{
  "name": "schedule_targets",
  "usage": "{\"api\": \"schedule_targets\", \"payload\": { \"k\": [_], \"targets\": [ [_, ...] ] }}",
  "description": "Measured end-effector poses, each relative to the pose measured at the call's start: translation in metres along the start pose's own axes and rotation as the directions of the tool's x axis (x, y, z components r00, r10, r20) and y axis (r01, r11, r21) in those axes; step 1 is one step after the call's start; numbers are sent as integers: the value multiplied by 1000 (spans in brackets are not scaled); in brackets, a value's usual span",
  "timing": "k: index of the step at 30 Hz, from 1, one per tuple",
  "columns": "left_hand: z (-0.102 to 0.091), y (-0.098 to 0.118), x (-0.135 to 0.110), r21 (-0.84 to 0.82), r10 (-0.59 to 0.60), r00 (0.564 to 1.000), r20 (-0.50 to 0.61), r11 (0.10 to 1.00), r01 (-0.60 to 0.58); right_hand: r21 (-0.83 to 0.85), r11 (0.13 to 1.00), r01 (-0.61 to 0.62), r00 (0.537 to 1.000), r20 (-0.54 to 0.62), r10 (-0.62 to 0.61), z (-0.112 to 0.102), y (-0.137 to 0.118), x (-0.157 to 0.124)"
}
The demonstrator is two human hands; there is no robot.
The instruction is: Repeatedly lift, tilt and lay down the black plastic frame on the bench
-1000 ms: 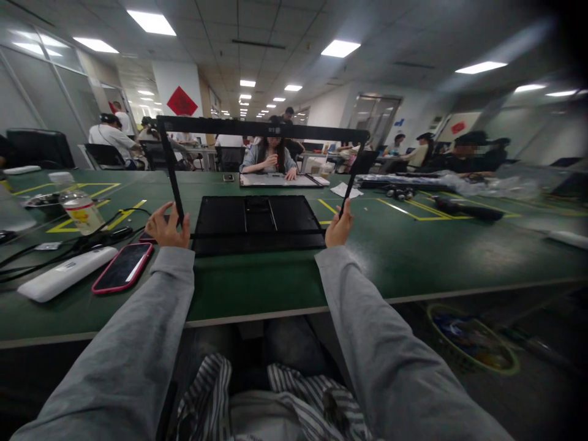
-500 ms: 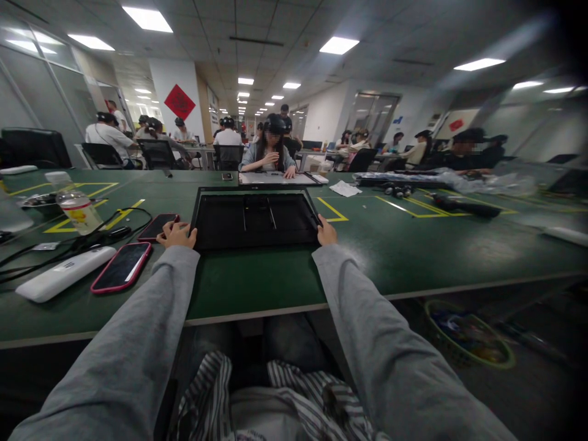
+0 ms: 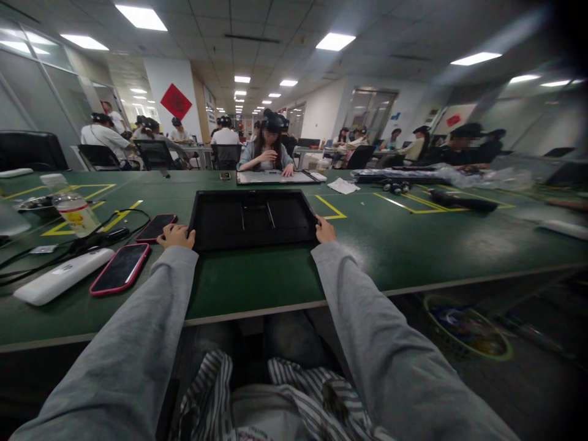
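Evenly outstretched, right hand [image 3: 326, 230], fingers clamped on black panel [image 3: 255, 223], left hand [image 3: 176, 236] opposite, finger grip unclear

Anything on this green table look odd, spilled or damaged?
No spill or damage stands out. The crumpled white paper beyond the right hand looks stray, lying loose near the yellow tape.

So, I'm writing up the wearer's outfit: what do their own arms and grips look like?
The left sleeve and right sleeve are long, plain grey and wrinkled, with no markings or cables visible. The left grip and right grip are bare hands without gloves; anything as small as a ring can't be made out.
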State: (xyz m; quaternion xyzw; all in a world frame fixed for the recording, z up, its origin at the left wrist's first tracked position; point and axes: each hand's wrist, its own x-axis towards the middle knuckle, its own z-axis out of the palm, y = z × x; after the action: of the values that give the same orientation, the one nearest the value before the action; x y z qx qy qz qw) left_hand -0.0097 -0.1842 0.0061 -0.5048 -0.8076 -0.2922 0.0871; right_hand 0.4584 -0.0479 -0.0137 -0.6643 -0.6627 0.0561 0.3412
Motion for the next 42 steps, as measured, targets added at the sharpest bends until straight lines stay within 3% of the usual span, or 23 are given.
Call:
{"api": "schedule_targets", "payload": {
  "k": [20, 30, 33, 38, 42],
  "targets": [
    [15, -6, 5, 51, -71, 997, 30, 996, 69, 1, 1000, -18, 999, 40, 18, -1, 4, 0],
    [16, -12, 16, -46, -273, 943, 190, 957, 286, -29, 998, -52, 996, 76, 54, -2, 4, 0],
    [19, -14, 16, -6, -256, 949, 184, 965, 261, -22, 999, -33, 998, 59, 34, -1, 5, 1],
    [25, -16, 16, 113, -112, 978, 177, 989, 93, -15, 999, -29, 999, 43, 30, 1, 6, 2],
    [25, -15, 15, 134, -135, 969, 208, 985, 108, -14, 999, -31, 999, 39, 31, 2, 7, 3]
  ]
}}
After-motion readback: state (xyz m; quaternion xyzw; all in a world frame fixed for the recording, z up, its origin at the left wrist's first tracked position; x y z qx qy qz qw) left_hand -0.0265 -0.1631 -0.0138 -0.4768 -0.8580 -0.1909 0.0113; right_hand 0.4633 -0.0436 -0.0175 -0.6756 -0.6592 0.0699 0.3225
